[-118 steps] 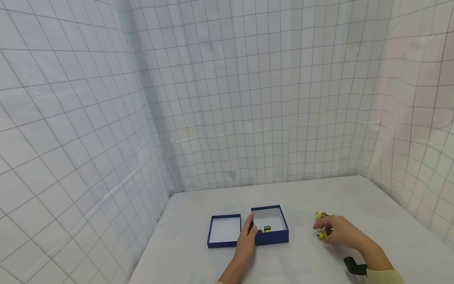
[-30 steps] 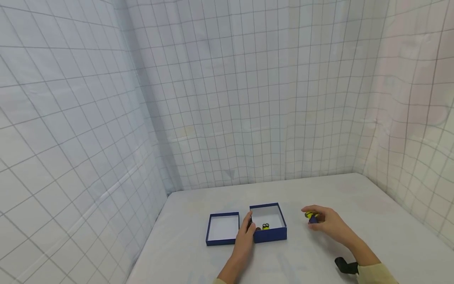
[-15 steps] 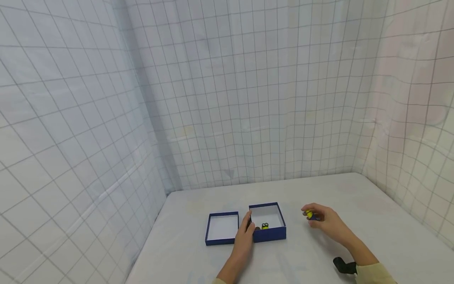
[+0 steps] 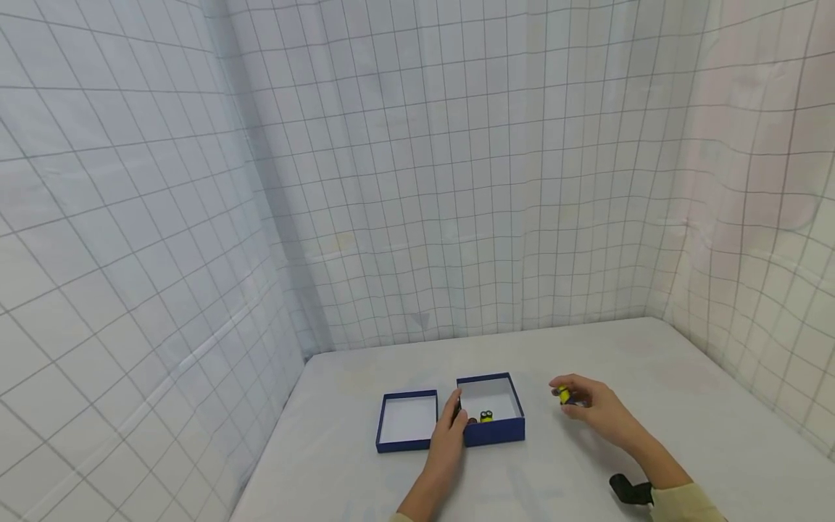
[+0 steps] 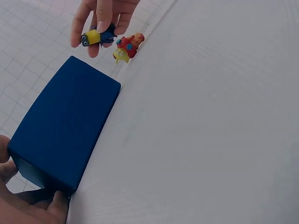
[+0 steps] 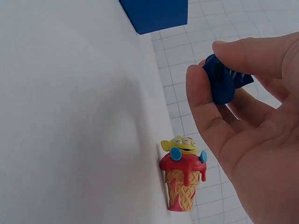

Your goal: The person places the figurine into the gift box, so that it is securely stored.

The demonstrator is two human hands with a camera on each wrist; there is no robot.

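Figurine [image 4: 565,396] in yellow and blue hung right of the blue box [image 4: 496,432], pinched by the right hand [image 4: 598,407], as I remotely watched the left hand [image 4: 449,433] grip the box's left side.

White table [image 4: 522,486]; gridded white curtain [image 4: 404,181] behind and along both sides.

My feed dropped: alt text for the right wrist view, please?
The right hand pinches a small figure, its blue part showing. Lower in frame, a yellow-headed waffle-cone toy rests on the white table; a blue box shows at top.
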